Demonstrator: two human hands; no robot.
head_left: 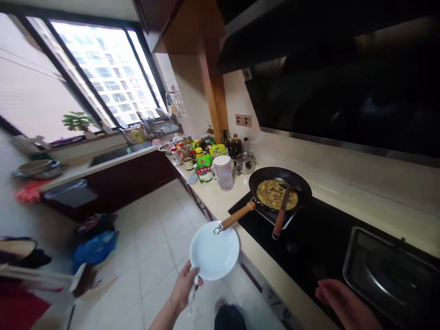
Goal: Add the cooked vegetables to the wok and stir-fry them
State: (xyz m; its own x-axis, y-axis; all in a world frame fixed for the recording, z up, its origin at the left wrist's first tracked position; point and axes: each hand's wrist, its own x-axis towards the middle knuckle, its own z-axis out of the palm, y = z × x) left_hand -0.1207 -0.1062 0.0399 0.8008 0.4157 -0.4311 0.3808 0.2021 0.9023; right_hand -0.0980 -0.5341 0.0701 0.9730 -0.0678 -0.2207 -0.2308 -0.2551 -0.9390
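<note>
Plating stage, by my read: left hand pinches the white plate at its near rim beside the counter, right hand open over the hob edge; next, the wok's wooden handle needs gripping.

Plate left of wok

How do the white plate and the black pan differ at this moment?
The white plate is bare and held in the air by the left hand; the black pan sits on the cooktop, filled with food. The plate is shallow with no handle; the pan is deeper, with a wooden handle. Both are round.
</note>
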